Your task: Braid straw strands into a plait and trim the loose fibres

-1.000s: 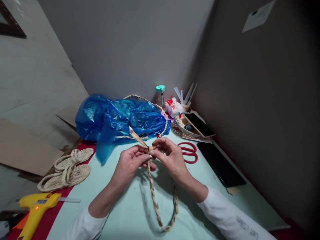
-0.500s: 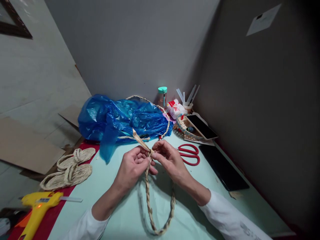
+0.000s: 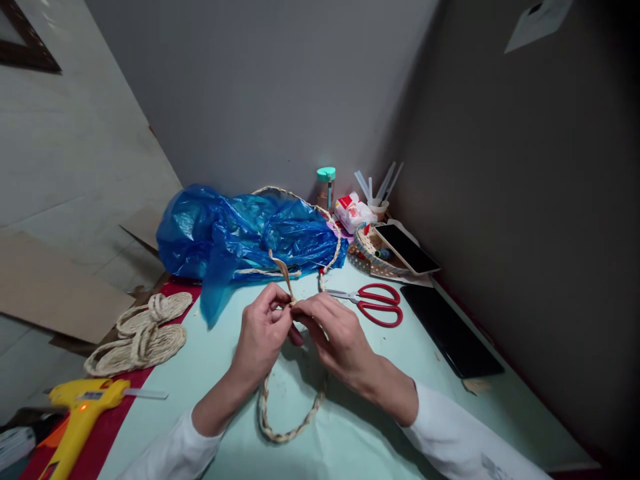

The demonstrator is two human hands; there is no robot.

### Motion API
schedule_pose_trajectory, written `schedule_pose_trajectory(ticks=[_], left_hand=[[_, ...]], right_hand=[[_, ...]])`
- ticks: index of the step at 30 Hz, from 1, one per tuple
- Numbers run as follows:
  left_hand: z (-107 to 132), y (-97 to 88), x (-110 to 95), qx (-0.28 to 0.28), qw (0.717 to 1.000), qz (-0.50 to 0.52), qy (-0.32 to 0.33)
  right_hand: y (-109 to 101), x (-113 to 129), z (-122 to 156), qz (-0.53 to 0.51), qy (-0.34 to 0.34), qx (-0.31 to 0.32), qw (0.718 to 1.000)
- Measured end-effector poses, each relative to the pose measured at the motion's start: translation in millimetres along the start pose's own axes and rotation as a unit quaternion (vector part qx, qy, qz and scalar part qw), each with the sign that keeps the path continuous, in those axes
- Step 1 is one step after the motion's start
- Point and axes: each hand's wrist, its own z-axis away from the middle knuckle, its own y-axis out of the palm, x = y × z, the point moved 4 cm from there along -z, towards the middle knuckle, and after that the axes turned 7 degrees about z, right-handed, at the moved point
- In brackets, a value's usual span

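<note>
Both hands meet over the middle of the table, pinching one end of a braided straw cord (image 3: 280, 437). My left hand (image 3: 263, 327) is closed on the cord near its tip. My right hand (image 3: 340, 337) is closed at the same spot from the other side, its fingertips partly hidden. A loose flat strand (image 3: 281, 268) sticks up above the fingers. Below, the braid hangs down in a loop close to the table. Red-handled scissors (image 3: 380, 305) lie just right of my right hand.
Left stand woven straw sandals (image 3: 145, 337) and a yellow glue gun (image 3: 83, 410). A blue plastic bag (image 3: 240, 233) with braid over it lies behind. Right are a black tablet-like slab (image 3: 450, 330), a phone (image 3: 407, 248) on a basket (image 3: 367, 248), and a lidded jar (image 3: 326, 187).
Both hands have shifted slightly left with the cord end. My right hand has turned over the pinch point. The hanging loop has swung left and up, and the scissors' blades now show.
</note>
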Motion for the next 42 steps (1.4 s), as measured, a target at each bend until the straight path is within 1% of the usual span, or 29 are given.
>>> schedule_pose_trajectory(ticks=[2, 5, 8, 11, 15, 20, 23, 28, 33, 36, 38, 42], left_hand=[[0.9, 1.0, -1.1, 0.000, 1.000, -0.003, 0.006], [2.3, 3.3, -2.2, 0.007, 1.000, 0.001, 0.012], [2.4, 5.0, -2.6, 0.011, 1.000, 0.011, 0.017], [2.3, 6.1, -2.4, 0.015, 0.999, 0.023, 0.024], [4.5, 7.4, -1.3, 0.022, 0.999, 0.039, 0.030], [6.3, 7.4, -0.4, 0.026, 0.998, 0.055, 0.029], [4.6, 7.7, -0.6, 0.033, 0.997, 0.068, 0.021], [1.2, 9.8, 0.0, 0.065, 0.992, 0.112, -0.015], [0.3, 9.6, 4.4, 0.099, 0.978, 0.176, -0.055], [1.5, 9.5, 6.3, 0.112, 0.970, 0.203, -0.070], [2.3, 9.6, 6.0, 0.110, 0.969, 0.210, -0.072], [0.3, 8.9, 6.6, 0.079, 0.972, 0.209, -0.079]], right_hand=[[-0.4, -1.7, 0.4, 0.002, 0.009, -0.016, 1.000], [-3.1, -5.1, -1.6, 0.000, 0.050, -0.046, 0.998], [-5.5, -4.2, -5.5, 0.001, 0.080, -0.048, 0.996], [-8.3, -0.5, -8.7, 0.007, 0.088, -0.045, 0.995], [-12.1, 0.8, -10.9, 0.013, 0.081, -0.039, 0.996], [-15.7, -4.4, -12.7, 0.001, 0.065, 0.004, 0.998], [-16.5, -6.6, -12.2, 0.002, 0.060, 0.016, 0.998], [-15.5, -6.2, -9.8, 0.027, 0.060, 0.004, 0.998], [-16.7, -5.9, -10.7, 0.053, 0.054, -0.010, 0.997], [-17.1, -4.9, -11.2, 0.082, 0.038, -0.007, 0.996], [-15.7, -4.2, -10.6, 0.117, 0.025, -0.002, 0.993], [-8.4, -5.1, -7.7, 0.219, -0.004, 0.005, 0.976]])
